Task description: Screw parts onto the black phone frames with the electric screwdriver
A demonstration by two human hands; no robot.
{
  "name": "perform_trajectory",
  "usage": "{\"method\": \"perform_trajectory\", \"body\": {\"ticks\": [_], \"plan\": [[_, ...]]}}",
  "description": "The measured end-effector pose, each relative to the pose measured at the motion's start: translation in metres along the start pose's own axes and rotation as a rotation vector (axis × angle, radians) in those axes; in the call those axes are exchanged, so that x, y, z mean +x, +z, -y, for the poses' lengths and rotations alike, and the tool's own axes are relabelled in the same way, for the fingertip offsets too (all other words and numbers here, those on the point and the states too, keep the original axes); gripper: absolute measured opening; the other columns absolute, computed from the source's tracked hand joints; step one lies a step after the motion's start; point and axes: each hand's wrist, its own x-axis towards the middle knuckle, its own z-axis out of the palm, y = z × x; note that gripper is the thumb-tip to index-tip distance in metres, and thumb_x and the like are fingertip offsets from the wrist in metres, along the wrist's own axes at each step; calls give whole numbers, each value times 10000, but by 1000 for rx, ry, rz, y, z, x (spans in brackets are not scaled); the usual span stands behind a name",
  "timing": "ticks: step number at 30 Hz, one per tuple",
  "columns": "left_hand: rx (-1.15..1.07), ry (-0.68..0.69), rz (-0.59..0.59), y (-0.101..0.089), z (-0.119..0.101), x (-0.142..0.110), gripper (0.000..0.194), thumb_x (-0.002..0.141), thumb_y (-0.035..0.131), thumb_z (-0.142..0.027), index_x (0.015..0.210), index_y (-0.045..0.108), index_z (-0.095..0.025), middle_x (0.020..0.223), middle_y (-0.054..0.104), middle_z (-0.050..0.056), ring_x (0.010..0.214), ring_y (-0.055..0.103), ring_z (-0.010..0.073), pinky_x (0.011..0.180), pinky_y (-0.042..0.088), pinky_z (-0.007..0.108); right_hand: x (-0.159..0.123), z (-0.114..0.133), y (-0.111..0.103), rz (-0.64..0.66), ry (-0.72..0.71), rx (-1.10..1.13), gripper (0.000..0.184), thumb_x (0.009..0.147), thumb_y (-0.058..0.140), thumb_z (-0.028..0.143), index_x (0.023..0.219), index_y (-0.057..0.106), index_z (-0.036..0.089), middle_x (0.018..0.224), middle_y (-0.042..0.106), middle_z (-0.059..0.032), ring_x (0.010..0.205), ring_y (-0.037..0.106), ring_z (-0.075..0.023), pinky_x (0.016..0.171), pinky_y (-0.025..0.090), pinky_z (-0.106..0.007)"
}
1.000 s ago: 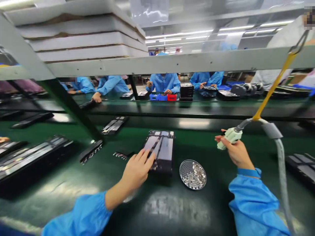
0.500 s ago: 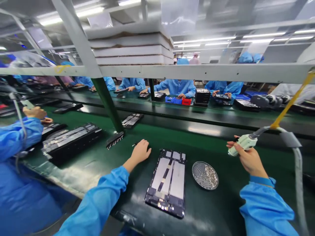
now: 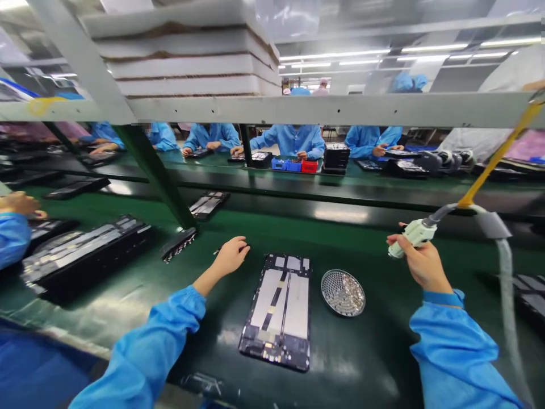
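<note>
My right hand [image 3: 423,266] is wrapped round a pale green power screwdriver [image 3: 415,236], whose cable hangs from a yellow strap. Its tip points left, above the bench. My left hand [image 3: 230,257] rests low over the bench with curled fingers; a small dark piece [image 3: 217,249] shows at its left edge, and its fingertips are hidden. An opened tablet [image 3: 276,312] lies between my hands, its silver battery and black tapes facing up. Right of the tablet sits a round perforated dish [image 3: 334,289] with small shiny bits, apparently screws, gathered in its right half.
A stack of tablet bodies [image 3: 89,255] stands to the left, near a co-worker's hand [image 3: 19,203]. A green post [image 3: 155,176] rises beside a dark strip of parts [image 3: 179,244]. Another tablet [image 3: 208,204] lies behind. A grey hose [image 3: 506,295] hangs at right.
My view has swung rightward and tipped down slightly, so everything sits further left and higher. My hands have hardly moved relative to the tablet; the right one still holds the screwdriver.
</note>
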Motion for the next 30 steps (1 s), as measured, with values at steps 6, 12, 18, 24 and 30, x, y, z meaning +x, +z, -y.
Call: {"method": "perform_trajectory", "body": {"ticks": [6,12,18,24,30], "plan": [[-339,140,147,46,-66,21,199,965,641,-332,1014,662,-140,1068,683,54,934,671,171,836,589,368,-15,12,-10,-7,51,-43,522,713,767,655,949,657,203,813,695,-63,717,665,-212,584,552,-311],[-451,208,194,98,-111,42,272,966,642,-335,1156,627,-141,990,683,41,798,672,144,723,600,318,-32,20,14,-174,26,8,495,777,733,620,1007,613,199,749,646,-21,681,611,-175,573,491,-275],[-352,396,223,98,-111,51,143,925,648,-196,1048,704,-150,1115,726,78,886,705,156,835,604,327,-41,28,27,-93,36,-25,470,751,763,619,865,625,185,818,663,-68,762,637,-214,617,516,-315],[-163,660,273,86,-112,43,298,981,512,-268,1119,735,-126,1256,705,132,1238,608,265,1108,459,430,-43,40,43,-70,28,11,461,769,734,637,878,620,204,824,647,-56,765,636,-213,645,531,-337],[-46,745,328,76,-109,30,570,989,467,-418,1387,551,-19,1491,486,244,1429,404,408,1181,275,608,-42,55,69,-194,-80,137,379,795,723,502,1002,601,209,650,592,21,624,590,-163,671,522,-344]]}}
